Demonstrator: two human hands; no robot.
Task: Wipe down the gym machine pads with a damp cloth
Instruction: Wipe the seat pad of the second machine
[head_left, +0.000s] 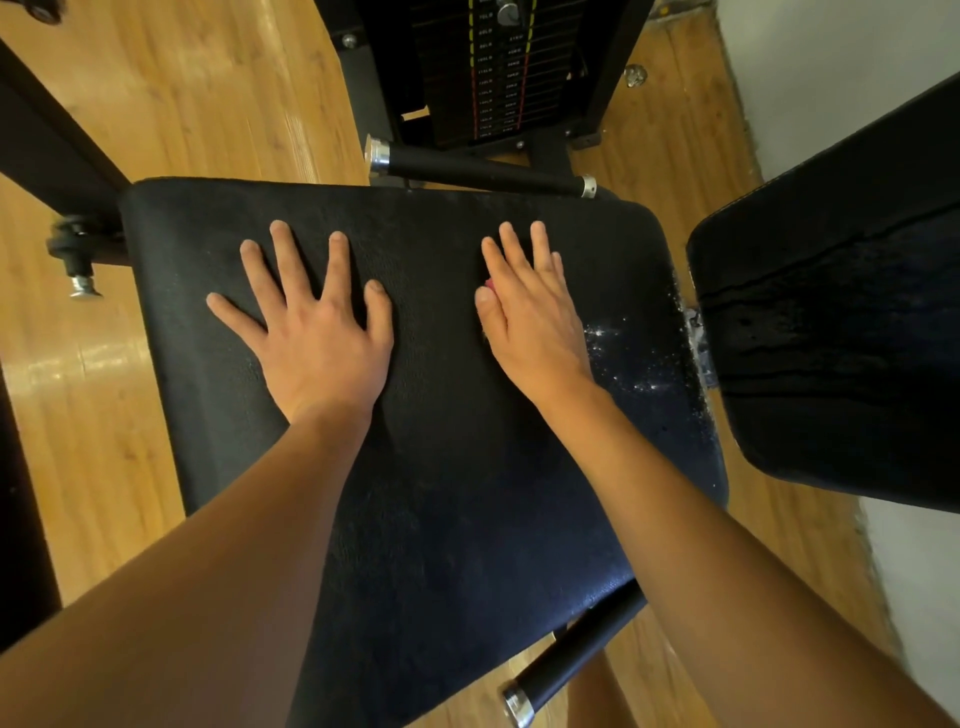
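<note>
both hands lie flat on the black seat pad (441, 519), palms down. the left hand (317, 338) is open with fingers spread wide, holds nothing, and seems only to steady the pad. the right hand (530, 322) is also open, fingers straight and close together. a small pink edge (488, 283) shows beside its thumb, which i take to be the damp cloth pressed under the palm; the rest of it is hidden.

the white specks (623, 343) lie just to the right of the right hand, near the pad's right edge and the gap before the second pad (841, 312). the seat pad's long axis runs away from the person, so the dirty strip goes along the same direction. the right hand is clearly nearer, and i think the next stroke should slide sideways to the right.
</note>
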